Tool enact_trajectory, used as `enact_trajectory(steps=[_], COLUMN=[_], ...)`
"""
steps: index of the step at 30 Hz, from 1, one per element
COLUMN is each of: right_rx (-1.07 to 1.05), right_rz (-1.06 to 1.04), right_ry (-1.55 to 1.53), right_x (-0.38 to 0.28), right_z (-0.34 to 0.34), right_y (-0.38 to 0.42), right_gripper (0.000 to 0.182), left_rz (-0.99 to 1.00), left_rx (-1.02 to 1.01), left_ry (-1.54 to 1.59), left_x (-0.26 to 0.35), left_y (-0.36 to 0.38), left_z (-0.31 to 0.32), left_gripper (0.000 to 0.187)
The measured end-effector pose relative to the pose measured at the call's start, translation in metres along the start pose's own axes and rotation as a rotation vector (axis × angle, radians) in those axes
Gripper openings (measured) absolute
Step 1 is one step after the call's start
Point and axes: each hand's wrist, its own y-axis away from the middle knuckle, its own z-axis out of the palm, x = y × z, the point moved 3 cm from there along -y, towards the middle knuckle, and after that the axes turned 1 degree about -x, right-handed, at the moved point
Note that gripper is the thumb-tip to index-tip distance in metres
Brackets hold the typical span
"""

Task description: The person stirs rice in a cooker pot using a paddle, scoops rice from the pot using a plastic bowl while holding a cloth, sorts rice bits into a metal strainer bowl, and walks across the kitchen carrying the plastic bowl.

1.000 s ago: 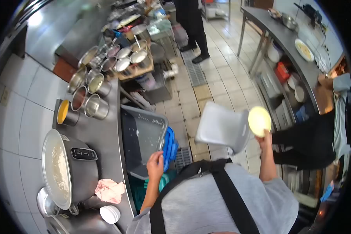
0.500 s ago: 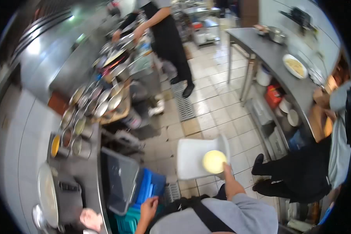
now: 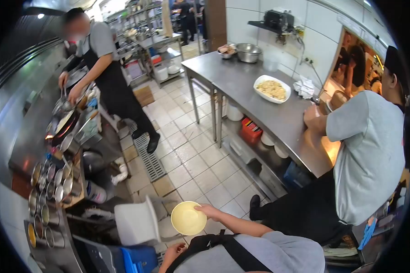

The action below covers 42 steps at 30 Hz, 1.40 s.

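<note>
My right hand (image 3: 207, 212) grips the rim of a pale yellow bowl (image 3: 186, 220), its thumb on the inner side. The bowl's inside faces me and I see nothing in it. Low in front of my body is my left hand (image 3: 174, 251), its fingers loosely curled, with nothing visible in them. A white plastic chair (image 3: 132, 223) stands on the floor just beyond the bowl, to its left. Below the chair, blue bins (image 3: 139, 259) are nearest to my left hand.
Right, a steel table (image 3: 223, 77) carries a white dish of food (image 3: 272, 88) and a metal bowl (image 3: 248, 53). One co-worker (image 3: 364, 150) leans over it. Another person (image 3: 109, 68) works a pan at the lit stove. Several metal pots (image 3: 52, 214) line the left counter.
My view has swung to the right, so the steel table now fills more of it. The yellow bowl, still in my right hand, is now tilted with its inside towards me, right of the chair.
</note>
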Motion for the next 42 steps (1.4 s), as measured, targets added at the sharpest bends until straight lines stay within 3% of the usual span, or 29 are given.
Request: enact_trajectory(steps=[4, 6, 7, 9, 10, 13, 17, 20, 24, 27, 29, 31, 34, 36, 37, 38, 40, 42], right_rx=[0.027, 0.004, -0.037, -0.038, -0.047, 0.029, -0.011, -0.019, -0.038, -0.214, -0.210, -0.339, -0.408, -0.507, -0.550, -0.644, -0.667, -0.770], right_rz=[-0.071, -0.110, -0.137, -0.142, -0.146, -0.227, -0.244, -0.269, -0.255, -0.148, 0.001, 0.017, -0.022, 0.013, 0.047, 0.126, 0.068, 0.150], right_ry=[-0.131, -0.152, -0.171, -0.146, -0.102, -0.216, -0.193, -0.188, -0.190, -0.153, -0.106, -0.081, -0.040, 0.063, 0.124, 0.201, 0.193, 0.249], right_x=[-0.040, -0.069, -0.083, -0.113, -0.136, -0.193, -0.249, -0.274, -0.302, -0.321, -0.335, -0.349, -0.351, -0.355, -0.359, -0.356, -0.344, -0.320], right_z=[-0.044, -0.055, -0.059, -0.064, -0.069, -0.087, -0.134, -0.149, -0.163, -0.162, -0.160, -0.151, -0.138, -0.127, -0.106, -0.089, -0.036, -0.005], right_y=[-0.021, -0.033, -0.040, -0.046, -0.047, -0.046, -0.055, -0.057, -0.096, -0.145, -0.178, -0.210, -0.256, -0.262, -0.259, -0.252, -0.250, -0.235], right_gripper=[0.039, 0.040, 0.041, 0.043, 0.045, 0.051, 0.054, 0.058, 0.060, 0.056, 0.049, 0.044, 0.044, 0.047, 0.051, 0.051, 0.051, 0.050], left_rz=[-0.121, -0.141, -0.130, 0.210, -0.105, -0.119, 0.099, 0.153, 0.175, 0.160, 0.036, 0.048, -0.199, -0.448, -0.566, -0.672, -0.908, -1.035], left_rx=[-0.040, 0.015, 0.001, -0.042, -0.066, -0.033, -0.105, -0.081, 0.033, 0.193, 0.273, 0.517, 0.838, 0.969, 0.981, 1.058, 0.776, 0.860], left_ry=[-0.007, 0.501, 0.493, 0.544, 0.955, 0.844, 0.931, 0.858, 0.764, 0.878, 0.929, 0.928, 0.501, 0.163, -0.028, 0.038, 0.076, 0.185], left_x=[0.051, 0.064, 0.073, 0.117, 0.130, 0.191, 0.227, 0.266, 0.259, 0.262, 0.229, 0.242, 0.221, 0.221, 0.211, 0.218, 0.214, 0.215], left_y=[-0.055, -0.098, -0.120, -0.156, -0.179, -0.243, -0.330, -0.366, -0.406, -0.393, -0.378, -0.353, -0.306, -0.267, -0.247, -0.220, -0.171, -0.133], left_z=[-0.015, -0.025, -0.031, -0.056, -0.063, -0.097, -0.122, -0.139, -0.151, -0.162, -0.160, -0.168, -0.151, -0.107, -0.086, -0.067, -0.047, 0.004], left_gripper=[0.037, 0.045, 0.045, 0.052, 0.055, 0.052, 0.047, 0.046, 0.046, 0.051, 0.053, 0.054, 0.056, 0.055, 0.053, 0.053, 0.051, 0.051])
